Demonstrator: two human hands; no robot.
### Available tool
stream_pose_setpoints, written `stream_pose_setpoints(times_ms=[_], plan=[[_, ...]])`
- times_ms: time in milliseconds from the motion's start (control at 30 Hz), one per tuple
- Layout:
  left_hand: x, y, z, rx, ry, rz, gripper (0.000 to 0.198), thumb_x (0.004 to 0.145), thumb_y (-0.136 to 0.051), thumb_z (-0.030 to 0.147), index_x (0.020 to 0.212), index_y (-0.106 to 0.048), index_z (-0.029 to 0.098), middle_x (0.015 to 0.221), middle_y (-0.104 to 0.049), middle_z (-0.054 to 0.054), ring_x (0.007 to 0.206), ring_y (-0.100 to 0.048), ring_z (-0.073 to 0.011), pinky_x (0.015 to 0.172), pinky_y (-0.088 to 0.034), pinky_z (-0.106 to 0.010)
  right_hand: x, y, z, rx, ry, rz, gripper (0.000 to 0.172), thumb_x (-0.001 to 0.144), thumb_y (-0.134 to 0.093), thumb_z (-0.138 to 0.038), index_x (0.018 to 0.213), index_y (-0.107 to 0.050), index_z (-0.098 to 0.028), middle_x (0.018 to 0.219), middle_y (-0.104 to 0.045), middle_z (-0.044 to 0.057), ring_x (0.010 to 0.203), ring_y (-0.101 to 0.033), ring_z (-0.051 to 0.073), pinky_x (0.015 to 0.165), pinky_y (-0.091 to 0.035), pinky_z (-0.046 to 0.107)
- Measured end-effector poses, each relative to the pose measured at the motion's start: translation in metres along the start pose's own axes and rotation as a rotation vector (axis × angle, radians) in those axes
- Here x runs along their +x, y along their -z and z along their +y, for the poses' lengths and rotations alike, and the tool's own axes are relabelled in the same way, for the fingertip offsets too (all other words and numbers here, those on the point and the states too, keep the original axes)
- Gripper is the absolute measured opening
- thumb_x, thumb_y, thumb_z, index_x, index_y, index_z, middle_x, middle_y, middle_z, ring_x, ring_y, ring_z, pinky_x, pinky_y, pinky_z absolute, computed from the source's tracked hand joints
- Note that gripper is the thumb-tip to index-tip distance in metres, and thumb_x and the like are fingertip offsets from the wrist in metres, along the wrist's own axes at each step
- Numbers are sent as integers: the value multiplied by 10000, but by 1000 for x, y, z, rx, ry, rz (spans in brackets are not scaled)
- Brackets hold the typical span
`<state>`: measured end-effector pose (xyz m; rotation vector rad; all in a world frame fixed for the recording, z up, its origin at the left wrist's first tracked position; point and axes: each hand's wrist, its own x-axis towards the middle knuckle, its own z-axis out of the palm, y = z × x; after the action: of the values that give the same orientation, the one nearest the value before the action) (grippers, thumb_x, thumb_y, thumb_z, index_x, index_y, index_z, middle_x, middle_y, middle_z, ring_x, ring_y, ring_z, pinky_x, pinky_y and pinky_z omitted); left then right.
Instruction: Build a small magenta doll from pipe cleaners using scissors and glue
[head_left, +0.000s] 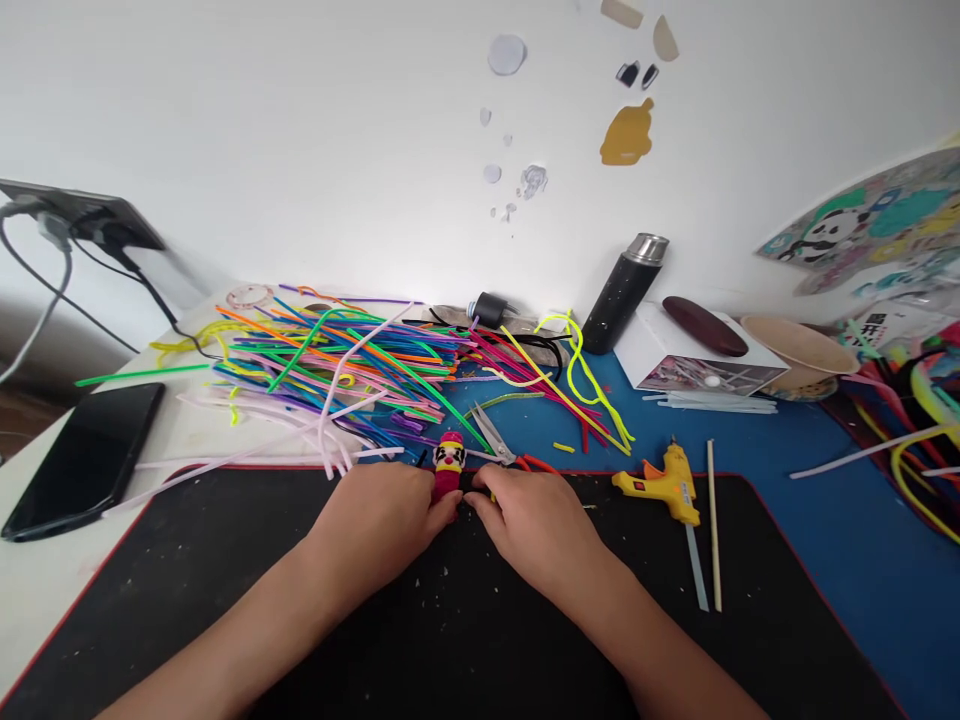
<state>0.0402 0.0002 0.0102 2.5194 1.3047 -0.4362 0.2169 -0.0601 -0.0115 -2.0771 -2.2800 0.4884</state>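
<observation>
My left hand is closed around the lower part of a small pipe-cleaner figure, which stands upright with a red top, a yellow band and a black-and-white face. Close beside it, the thumb and fingers of my right hand are pinched together. A speck of yellow shows at those fingers, but what they hold is too small to make out. Just beyond my right hand lie open-bladed scissors with orange-red handles, partly covered by the hand. Both hands rest over a black mat with a red edge.
A heap of coloured pipe cleaners lies behind the hands. Rightward are a yellow glue gun, a thin wooden stick, a black flask and a white box. A phone lies at the left.
</observation>
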Motion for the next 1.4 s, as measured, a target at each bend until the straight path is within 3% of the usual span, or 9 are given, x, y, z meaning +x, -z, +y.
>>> stream_pose_setpoints(times_ms=[267, 467, 633, 767, 967, 1167, 1267, 1333, 1400], plan=[[-1, 10, -9, -52, -1, 3, 537, 1124, -435, 476, 901, -833, 192, 870, -848, -144, 841, -822, -366, 679, -499, -384, 1, -2, 4, 61, 0, 47, 162, 1104, -640, -297, 1049, -778, -230, 959, -864, 27, 867, -815, 242, 656, -398, 326], [-5, 31, -54, -75, 161, 162, 547, 1086, -423, 549, 802, -770, 234, 776, -809, -90, 749, -770, -289, 604, -391, -342, -2, -7, 10, 206, 29, 229, 218, 1109, -595, -315, 1062, -796, -246, 881, -848, 9, 807, -809, 221, 698, -446, 301], [-10, 30, -79, -102, 197, 129, 426, 1017, -536, 582, 874, -782, 264, 820, -821, -62, 753, -754, -282, 628, -413, -335, -7, -9, 4, 312, 149, 354, 345, 1127, -510, -373, 988, -799, -246, 725, -792, 11, 628, -736, 187, 644, -444, 286], [-10, 27, -66, -88, 171, 145, 363, 1026, -572, 534, 994, -798, 251, 903, -839, -84, 842, -778, -324, 700, -474, -357, -10, -9, -2, 364, 221, 414, 346, 1126, -516, -361, 986, -804, -229, 705, -794, 14, 600, -731, 182, 655, -478, 280], [-3, 14, -36, -42, 27, 57, 289, 1020, -638, 437, 970, -811, 211, 912, -840, -124, 910, -801, -354, 719, -516, -364, -11, -14, -7, 364, 269, 391, 316, 1128, -544, -340, 991, -811, -241, 880, -869, 12, 755, -816, 196, 701, -506, 274], [3, 6, -33, -16, 14, 48, 212, 1014, -596, 279, 932, -775, 199, 928, -832, -124, 884, -791, -323, 684, -470, -349, -12, -19, -9, 372, 325, 383, 269, 1120, -574, -288, 1009, -811, -226, 870, -865, 4, 757, -825, 181, 675, -483, 268], [4, 8, -41, -87, 49, 144, 215, 1023, -546, 291, 913, -718, 224, 838, -796, -69, 777, -747, -281, 629, -390, -342, -12, -18, -9, 451, 322, 377, 247, 1109, -588, -281, 1003, -805, -231, 889, -863, 6, 778, -820, 178, 692, -494, 261], [5, 9, -46, -202, 80, 314, 175, 1014, -536, 302, 914, -663, 236, 783, -752, -28, 698, -690, -244, 617, -354, -336, -12, -17, -8, 528, 318, 403, 230, 1097, -606, -297, 991, -800, -234, 848, -845, 3, 731, -790, 169, 681, -491, 260], [6, 9, -48, -348, 19, 456, 146, 997, -555, 322, 890, -607, 239, 793, -724, -1, 687, -651, -210, 635, -370, -323, -11, -15, -6, 608, 289, 427, 215, 1079, -627, -311, 966, -795, -238, 754, -795, -11, 643, -724, 155, 647, -476, 260]])
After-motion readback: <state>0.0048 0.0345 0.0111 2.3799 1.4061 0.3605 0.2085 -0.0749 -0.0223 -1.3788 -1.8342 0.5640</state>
